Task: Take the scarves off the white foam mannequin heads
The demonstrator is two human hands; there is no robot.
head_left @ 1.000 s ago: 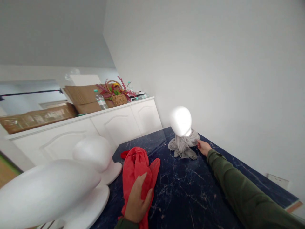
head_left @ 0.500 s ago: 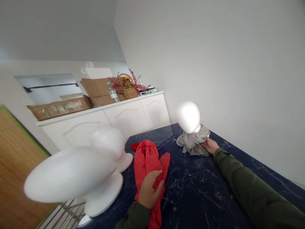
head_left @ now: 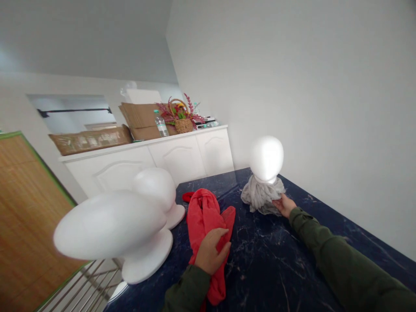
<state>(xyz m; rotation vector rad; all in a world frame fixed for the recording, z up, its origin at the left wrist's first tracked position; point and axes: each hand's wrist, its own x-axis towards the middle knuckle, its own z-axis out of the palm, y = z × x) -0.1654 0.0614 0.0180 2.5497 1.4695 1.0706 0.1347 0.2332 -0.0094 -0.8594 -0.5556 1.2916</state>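
Note:
A white mannequin head [head_left: 267, 158] stands upright at the far right of the dark blue marbled table [head_left: 260, 255], with a grey scarf [head_left: 260, 195] gathered round its neck. My right hand [head_left: 286, 205] pinches the right side of that scarf near the base. A red scarf [head_left: 204, 212] lies folded lengthwise on the table. Over its near half lies my left hand [head_left: 212, 251], palm down, thumb and fingers apart; whether it presses on the cloth I cannot tell. To its left are two more white mannequin heads, a near one [head_left: 107, 225] and a farther one [head_left: 156, 188].
Behind the table runs a white cabinet [head_left: 175, 156] bearing cardboard boxes [head_left: 143, 121], a water bottle [head_left: 160, 124] and a flower basket [head_left: 184, 125]. A plain wall [head_left: 308, 86] borders the right. Metal rack bars [head_left: 92, 288] and a wooden panel [head_left: 29, 208] are at lower left.
The far mannequin head has gone from leaning left to upright, and the grey scarf sits closer round its base. My left hand stays over the red scarf. The whole view has shifted slightly.

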